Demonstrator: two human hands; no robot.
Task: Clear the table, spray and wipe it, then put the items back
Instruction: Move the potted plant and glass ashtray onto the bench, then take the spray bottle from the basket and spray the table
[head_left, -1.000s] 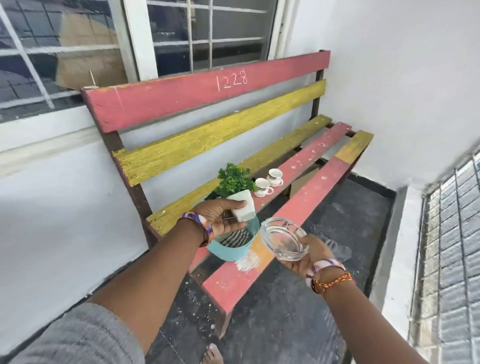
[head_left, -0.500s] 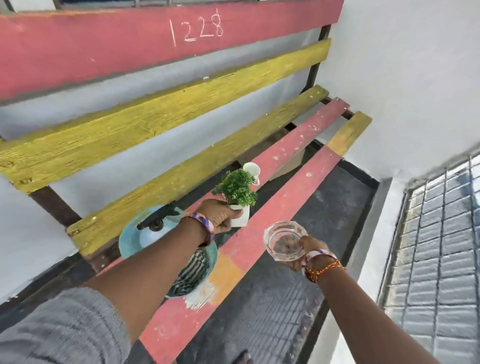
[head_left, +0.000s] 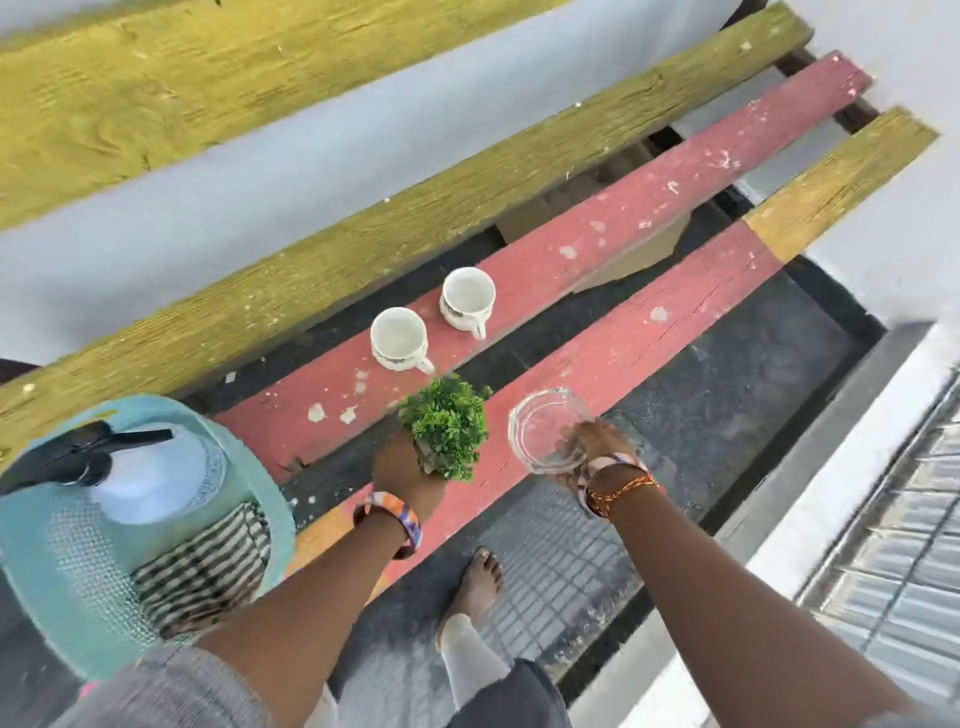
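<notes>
left hand gripping potted plant, right hand holding glass ashtray (over bench)

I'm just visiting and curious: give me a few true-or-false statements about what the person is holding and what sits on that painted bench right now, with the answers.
1. The left hand holds a small green plant. True.
2. The right hand holds a white cup. False: it grips a clear glass ashtray.
3. Two white cups stand on a red slat of the bench. True.
4. Both cups lie tipped on their sides. False: they stand upright, openings up.
5. The teal basket holds a spray bottle and a striped cloth. True.
</notes>
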